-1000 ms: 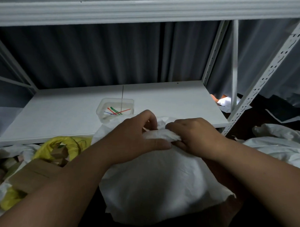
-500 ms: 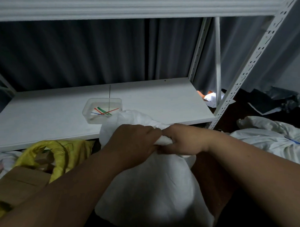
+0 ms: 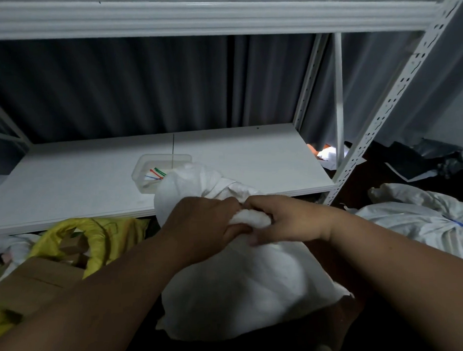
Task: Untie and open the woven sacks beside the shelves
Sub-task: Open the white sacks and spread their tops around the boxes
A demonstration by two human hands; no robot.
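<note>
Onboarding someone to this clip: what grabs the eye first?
Both hands, left hand and right hand, meet mid-frame in a tight grip on the bunched neck of a white woven sack. Behind it, a clear tub of coloured ties sits on the white shelf. A yellow bag lies lower left, another white sack at right.

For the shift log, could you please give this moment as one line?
hands: left, right gripping neck | white sack: closed

left hand (image 3: 200, 223) + right hand (image 3: 287, 220) | both clenched on white sack (image 3: 242, 288) neck | before shelf (image 3: 250, 153)
</note>
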